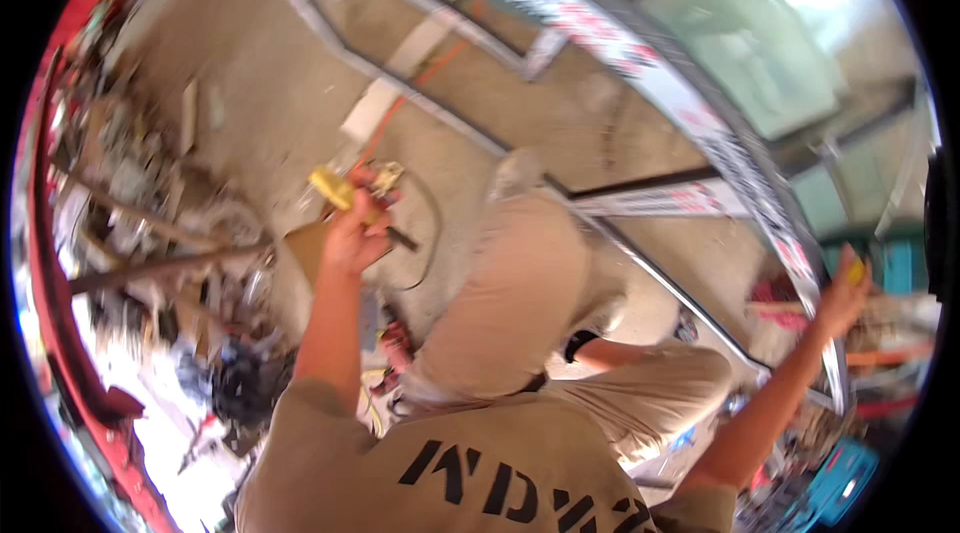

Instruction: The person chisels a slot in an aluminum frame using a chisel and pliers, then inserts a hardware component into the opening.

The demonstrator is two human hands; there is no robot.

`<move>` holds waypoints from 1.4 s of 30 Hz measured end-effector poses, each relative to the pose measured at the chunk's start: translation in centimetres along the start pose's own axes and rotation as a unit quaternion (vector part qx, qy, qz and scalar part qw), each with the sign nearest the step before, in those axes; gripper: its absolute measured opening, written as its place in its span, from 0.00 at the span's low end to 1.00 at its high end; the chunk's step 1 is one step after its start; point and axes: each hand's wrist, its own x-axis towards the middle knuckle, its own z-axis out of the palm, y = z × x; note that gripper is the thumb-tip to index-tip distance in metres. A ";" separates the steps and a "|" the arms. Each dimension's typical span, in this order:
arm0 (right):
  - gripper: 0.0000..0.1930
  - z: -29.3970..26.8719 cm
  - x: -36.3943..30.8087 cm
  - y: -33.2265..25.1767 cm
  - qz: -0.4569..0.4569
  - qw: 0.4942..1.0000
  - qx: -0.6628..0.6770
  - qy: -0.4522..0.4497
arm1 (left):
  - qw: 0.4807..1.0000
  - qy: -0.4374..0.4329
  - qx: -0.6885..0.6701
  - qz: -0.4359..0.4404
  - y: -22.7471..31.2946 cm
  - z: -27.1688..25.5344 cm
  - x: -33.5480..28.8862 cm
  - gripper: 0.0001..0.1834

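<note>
My left hand [358,241] is raised over the floor, closed round a yellow tool [332,189] with a dark end [402,239] on its other side; blur hides its exact kind. Far to the right, my right hand [842,305] is beside the lower end of a curved metal frame [690,118] covered in printed white film. Its fingers are closed on a small yellow piece [856,271], too small to name. Straight metal bars [660,278] join the frame and run past my bent knee [535,253].
Scrap and debris [150,213] lie along the left, crossed by a brown bar [175,266]. A red power tool [397,343] rests near my leg. An orange cord [410,88] crosses white strips on the floor. Glass panes [740,43] stand beyond the frame; a teal case [840,483] is lower right.
</note>
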 end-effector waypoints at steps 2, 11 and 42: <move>0.42 0.3 -1.5 -3.4 0.029 0.999 0.039 -0.021 | 0.999 -0.001 0.043 -0.003 0.8 4.0 -0.1 0.20; 0.34 -3.2 -3.9 -10.2 0.099 0.982 0.159 -0.012 | 0.844 -0.130 0.501 0.141 3.2 29.8 4.8 0.34; 0.32 -3.2 -4.2 -10.1 0.087 0.982 0.166 -0.016 | 0.470 -0.391 0.764 0.205 -7.2 51.2 12.2 0.23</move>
